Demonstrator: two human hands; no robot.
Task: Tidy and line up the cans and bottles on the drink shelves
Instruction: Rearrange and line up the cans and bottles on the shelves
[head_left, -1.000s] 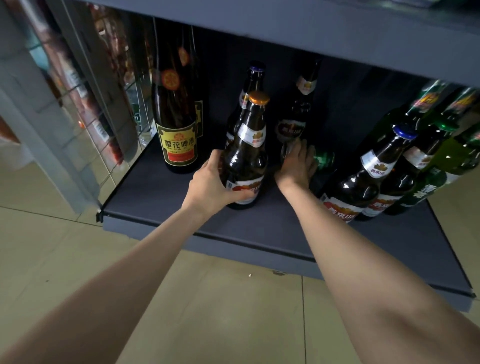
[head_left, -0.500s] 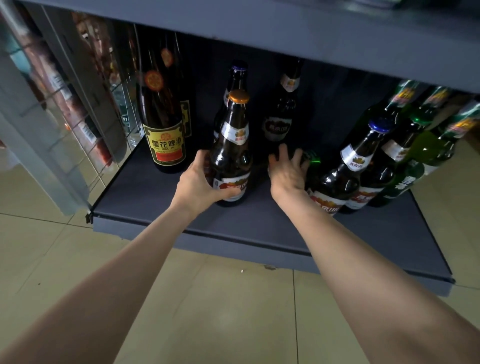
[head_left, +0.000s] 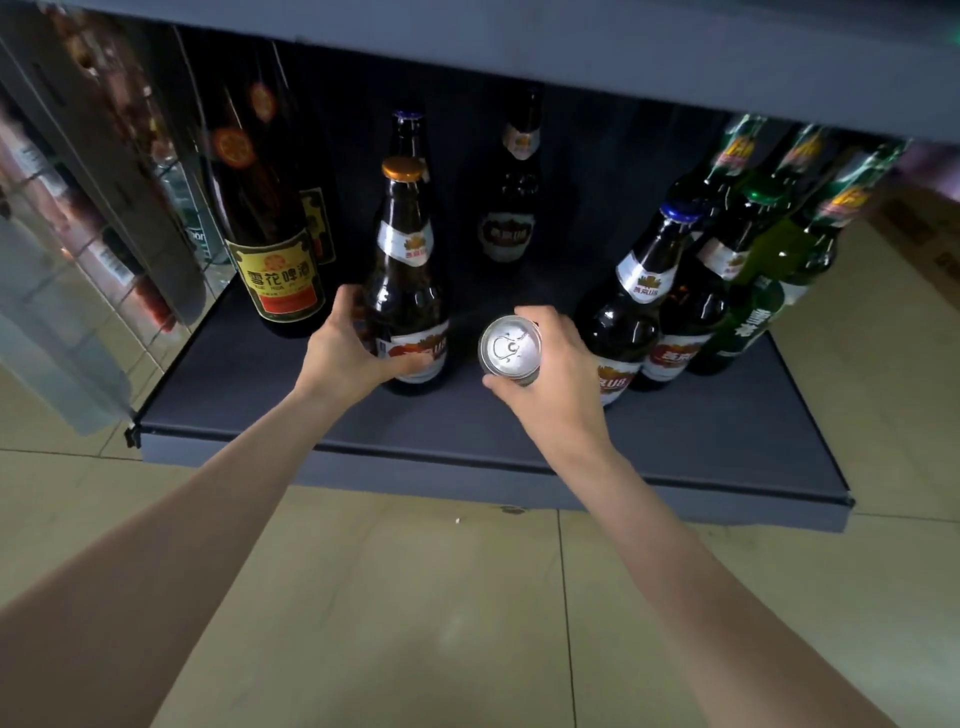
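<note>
I have my left hand (head_left: 347, 358) wrapped round the lower body of the brown bottle with the gold cap (head_left: 408, 280), thumb across its front label, fingers behind; the bottle stands upright on the dark shelf (head_left: 467, 431), about middle-left. My right hand (head_left: 558, 374) holds a silver-topped can (head_left: 510, 347), fingers curled round its side, its pull-tab lid facing up at me; I cannot tell if the can touches the shelf or is lifted off it. The can sits between the gold-capped bottle and a brown bottle with a blue cap (head_left: 639, 301) just to the right. Beside that one stand another brown bottle (head_left: 696, 312) and green bottles (head_left: 774, 291), all leaning right in my wide view. At the far left stands a tall dark bottle with a yellow label (head_left: 270, 244). Further back I see two more brown bottles, one blue-capped (head_left: 410, 130) behind the gold-capped one, another (head_left: 511, 202) at the back centre. Pale floor tiles (head_left: 415, 597) lie below the shelf
</note>
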